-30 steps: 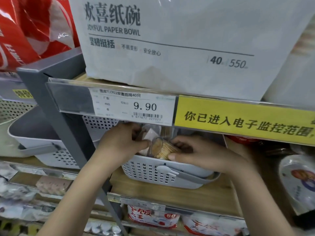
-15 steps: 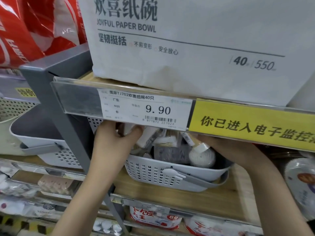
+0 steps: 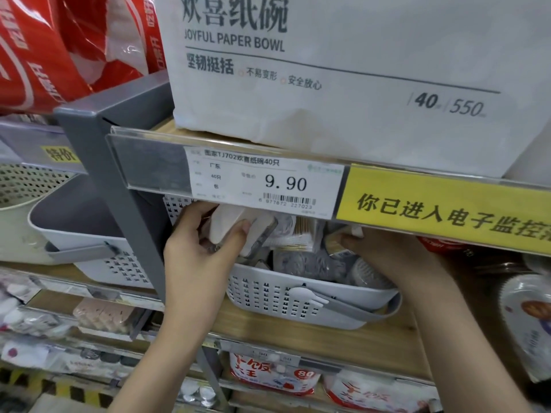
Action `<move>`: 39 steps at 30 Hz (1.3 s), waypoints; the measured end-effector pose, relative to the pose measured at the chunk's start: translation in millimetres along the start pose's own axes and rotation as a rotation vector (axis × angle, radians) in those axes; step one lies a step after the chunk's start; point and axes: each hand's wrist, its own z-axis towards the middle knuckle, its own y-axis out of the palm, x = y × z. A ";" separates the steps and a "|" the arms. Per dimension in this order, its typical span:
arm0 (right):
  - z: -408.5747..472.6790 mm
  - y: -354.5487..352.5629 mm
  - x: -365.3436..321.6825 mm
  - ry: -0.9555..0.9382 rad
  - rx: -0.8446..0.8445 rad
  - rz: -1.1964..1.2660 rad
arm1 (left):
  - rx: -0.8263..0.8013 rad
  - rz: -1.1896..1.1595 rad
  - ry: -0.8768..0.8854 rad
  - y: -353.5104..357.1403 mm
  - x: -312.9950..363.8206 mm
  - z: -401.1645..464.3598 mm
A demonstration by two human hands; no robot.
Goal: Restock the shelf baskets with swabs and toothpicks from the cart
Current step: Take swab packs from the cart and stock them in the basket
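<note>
You had both hands in the white perforated basket [image 3: 286, 296] at the centre of the frame, tucked under the price rail [image 3: 262, 181] of the shelf above, which left little headroom and probably explains why you reached in low from the front. Your left hand [image 3: 202, 248] curled its fingers and thumb round a white packet [image 3: 226, 223] at the basket's left end, upper centre-left of the frame, lifted clear of the other stock, likely to make room or to sort it. Your right hand [image 3: 384, 251] reached into the right end among the packs; its fingertips were hidden behind the goods and the rail, so I cannot tell whether it gripped anything. The toothpick packs [image 3: 304, 234] stood upright at the back, just below the rail, and round tubs [image 3: 365, 271] lay at the front right. A second basket [image 3: 98, 251] sat at the left of the frame, beyond the grey upright [image 3: 119, 204].
</note>
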 end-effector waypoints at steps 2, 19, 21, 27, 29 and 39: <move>-4.2 0.6 -0.8 -0.025 0.028 -0.055 | 0.018 -0.033 -0.019 0.0 -0.6 -2.1; 20.7 54.1 -68.2 -0.665 -0.407 -0.254 | 0.158 0.039 0.120 -10.9 8.6 -26.5; 18.9 56.6 -71.4 -0.663 -0.390 -0.243 | 0.174 0.032 0.132 -11.4 9.5 -30.5; 29.4 66.5 -66.9 -0.615 -0.364 -0.199 | 0.217 0.007 0.152 -17.2 12.6 -42.3; 24.3 61.9 -69.8 -0.591 -0.366 -0.208 | 0.215 0.000 0.139 -20.3 12.0 -46.8; 27.9 62.7 -78.9 -0.649 -0.337 -0.322 | 0.234 0.016 0.077 -33.0 10.5 -62.8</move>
